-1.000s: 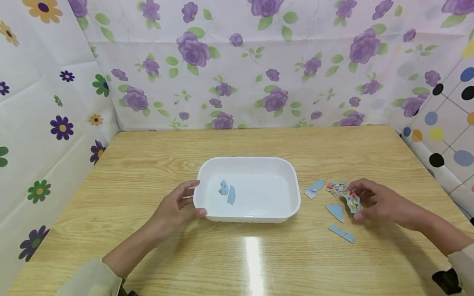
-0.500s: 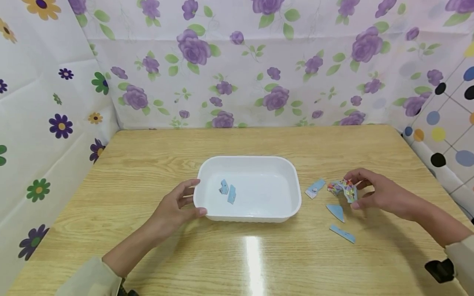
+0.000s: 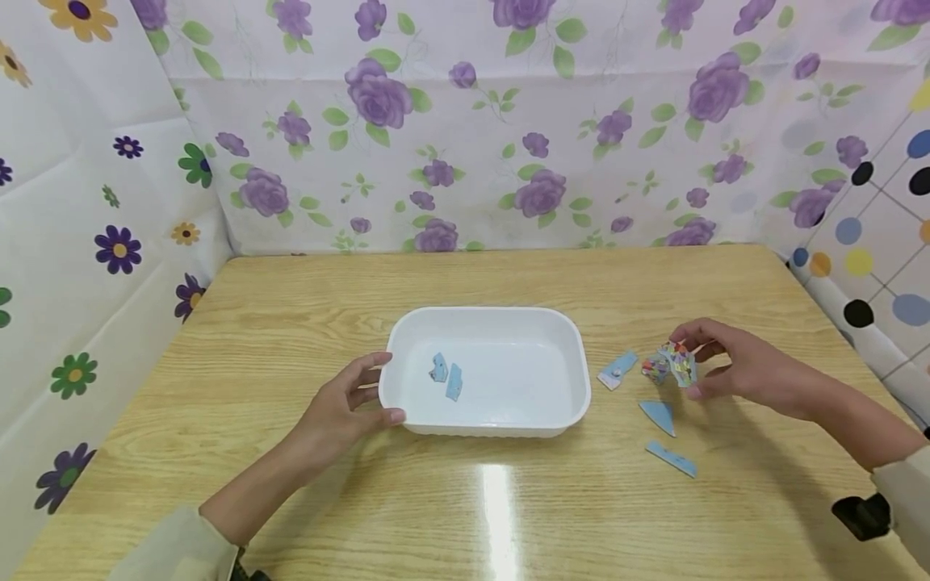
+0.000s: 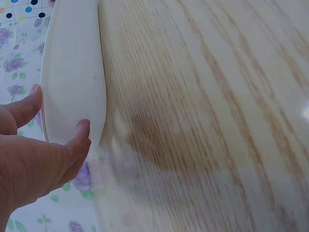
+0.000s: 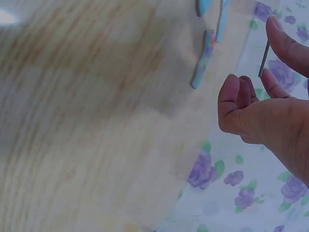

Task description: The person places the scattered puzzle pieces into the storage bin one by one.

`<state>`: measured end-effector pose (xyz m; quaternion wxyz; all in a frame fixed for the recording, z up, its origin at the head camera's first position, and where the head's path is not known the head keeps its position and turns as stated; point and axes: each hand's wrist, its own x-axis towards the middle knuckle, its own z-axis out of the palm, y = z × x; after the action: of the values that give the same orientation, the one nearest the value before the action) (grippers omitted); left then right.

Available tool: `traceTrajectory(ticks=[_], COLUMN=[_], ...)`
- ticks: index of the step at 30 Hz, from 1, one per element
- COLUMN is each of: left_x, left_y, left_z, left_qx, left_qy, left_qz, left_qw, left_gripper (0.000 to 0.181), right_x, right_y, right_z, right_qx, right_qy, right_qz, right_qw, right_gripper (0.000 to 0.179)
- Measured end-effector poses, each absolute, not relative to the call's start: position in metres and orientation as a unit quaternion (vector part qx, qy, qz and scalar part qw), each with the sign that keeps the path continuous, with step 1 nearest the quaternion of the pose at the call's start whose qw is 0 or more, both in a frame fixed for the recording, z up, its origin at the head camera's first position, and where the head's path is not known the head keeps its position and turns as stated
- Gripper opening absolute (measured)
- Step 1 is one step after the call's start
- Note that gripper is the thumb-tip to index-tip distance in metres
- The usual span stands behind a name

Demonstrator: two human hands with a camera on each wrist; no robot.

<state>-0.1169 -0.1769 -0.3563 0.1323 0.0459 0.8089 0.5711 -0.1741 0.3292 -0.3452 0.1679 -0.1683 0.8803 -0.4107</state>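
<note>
My left hand [image 3: 337,407] holds the left end of a white plastic tray [image 3: 494,429], thumb at the front corner and fingers at the side. In the left wrist view the left hand [image 4: 43,154] touches the outer wall of the tray [image 4: 72,72]. My right hand [image 3: 756,371] pinches a multicoloured puzzle piece [image 3: 681,367] by its right edge, tilted above the table. The right wrist view shows that held puzzle piece [image 5: 264,59] edge-on between thumb and finger. Just left of it, partly overlapped in the head view, lies another colourful piece [image 3: 654,369].
Two light-blue pieces [image 3: 454,382] lie in the left part of the tray. Right of the tray are a blue piece with a white end [image 3: 617,371], a blue triangular piece [image 3: 659,417] and a narrow blue strip [image 3: 671,458]. Flowered cloth [image 3: 465,161] stands behind the wooden table.
My right hand has moved a little left and away from me with the puzzle piece, bringing it up against the view of the other colourful piece. The left hand and tray stay still.
</note>
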Motion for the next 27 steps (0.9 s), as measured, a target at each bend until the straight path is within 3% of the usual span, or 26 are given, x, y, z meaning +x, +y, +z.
traceTrajectory(ticks=[27], left_x=[-0.118], left_y=[-0.179], left_z=[-0.36], left_qx=[0.05], left_qy=[0.806], left_qz=[0.575], left_qw=[0.134], left_gripper=[0.079], right_x=[-0.191], right_y=[0.297], right_z=[-0.316], right_qx=[-0.193], right_qy=[0.864], right_qz=[-0.429], right_qw=[0.182], right_gripper=[0.063])
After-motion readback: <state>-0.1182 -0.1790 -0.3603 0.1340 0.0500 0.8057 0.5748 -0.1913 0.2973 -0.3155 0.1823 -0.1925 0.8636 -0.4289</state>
